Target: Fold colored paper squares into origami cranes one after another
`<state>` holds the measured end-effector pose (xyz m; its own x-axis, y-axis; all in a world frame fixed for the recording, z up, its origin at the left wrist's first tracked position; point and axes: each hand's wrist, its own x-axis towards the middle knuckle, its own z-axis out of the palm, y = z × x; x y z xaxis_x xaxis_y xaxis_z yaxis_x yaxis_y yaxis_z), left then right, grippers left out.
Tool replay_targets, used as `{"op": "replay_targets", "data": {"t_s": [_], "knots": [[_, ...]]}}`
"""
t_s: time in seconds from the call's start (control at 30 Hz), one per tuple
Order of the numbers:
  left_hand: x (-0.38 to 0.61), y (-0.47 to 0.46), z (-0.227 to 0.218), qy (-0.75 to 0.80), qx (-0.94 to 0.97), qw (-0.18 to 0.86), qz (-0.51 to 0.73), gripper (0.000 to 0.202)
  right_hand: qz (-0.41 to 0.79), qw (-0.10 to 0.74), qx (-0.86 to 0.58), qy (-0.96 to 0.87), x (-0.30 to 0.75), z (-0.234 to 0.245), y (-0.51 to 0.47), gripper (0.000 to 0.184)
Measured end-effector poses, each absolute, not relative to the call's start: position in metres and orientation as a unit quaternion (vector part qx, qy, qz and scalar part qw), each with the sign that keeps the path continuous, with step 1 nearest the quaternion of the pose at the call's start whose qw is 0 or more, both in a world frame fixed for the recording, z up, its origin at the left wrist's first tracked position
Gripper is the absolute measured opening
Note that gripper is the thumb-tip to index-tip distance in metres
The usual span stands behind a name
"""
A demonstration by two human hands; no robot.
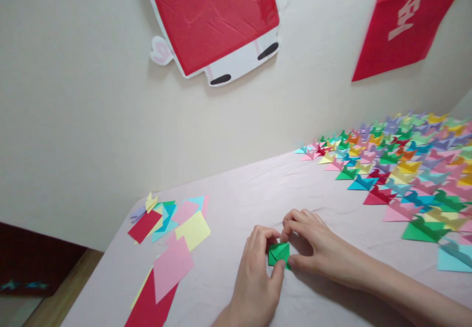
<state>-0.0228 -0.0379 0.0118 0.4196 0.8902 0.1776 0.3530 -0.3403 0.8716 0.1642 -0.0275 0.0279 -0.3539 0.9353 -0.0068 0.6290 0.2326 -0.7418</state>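
A small green folded paper (279, 253) lies on the pale cloth-covered surface between my two hands. Diagonal crease lines cross its top face. My left hand (258, 268) curls around its left side, with the thumb at the near edge and the fingers at the far left corner. From the right, my right hand (313, 246) touches the paper's near right corner with its thumb, and its bent index finger is by the far edge. The right fingers arch over the cloth with a gap beneath the palm.
Loose coloured sheets, among them a pink sheet (173, 270), a yellow sheet (193, 230) and a red sheet (153, 300), lie at the left. Rows of folded paper birds (394, 177) fill the right side. A wall (110, 120) with red hangings rises behind.
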Motion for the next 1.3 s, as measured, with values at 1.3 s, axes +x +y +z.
{"op": "replay_targets", "data": {"t_s": [1.3], "knots": [[-0.054, -0.051, 0.005, 0.290, 0.918, -0.047, 0.265, 0.024, 0.326, 0.244, -0.373, -0.834, 0.172, 0.021, -0.017, 0.020]]}}
